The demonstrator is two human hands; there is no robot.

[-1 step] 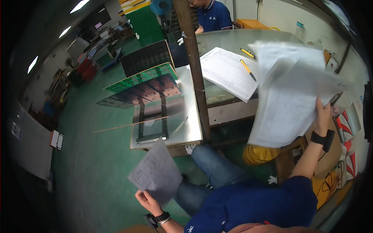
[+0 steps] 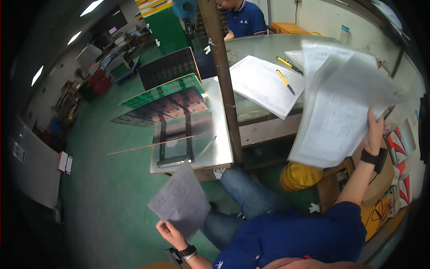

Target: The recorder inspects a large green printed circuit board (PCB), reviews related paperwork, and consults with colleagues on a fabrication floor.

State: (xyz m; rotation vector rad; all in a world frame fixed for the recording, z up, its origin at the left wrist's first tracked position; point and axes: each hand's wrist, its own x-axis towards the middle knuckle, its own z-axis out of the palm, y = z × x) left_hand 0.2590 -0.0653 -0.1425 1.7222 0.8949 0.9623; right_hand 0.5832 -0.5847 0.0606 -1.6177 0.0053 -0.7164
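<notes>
My left hand (image 2: 171,235) pinches the lower edge of a single printed sheet (image 2: 181,199), which stands tilted over my knee. On the right, my right hand (image 2: 374,134) grips a bundle of paper sheets (image 2: 329,134) by its side edge. The upper sheets of that bundle are blurred and fanned apart above the glass-topped table. Beyond it to the left, a ruled paper pad (image 2: 264,85) lies on the table. A yellow and black pen (image 2: 285,82) rests on the pad, and another pen (image 2: 289,65) lies near its far edge.
Circuit panels (image 2: 163,105) stand tilted in a black rack (image 2: 188,134) on a low bench (image 2: 219,148) at the left. A brown post (image 2: 219,67) rises between bench and table (image 2: 322,42). A co-worker (image 2: 246,20) sits across. A yellow stool (image 2: 301,176) stands below the papers.
The bundle in my right hand has shifted slightly to the right, its loose sheets still swinging. My left hand and its sheet look almost unmoved.
</notes>
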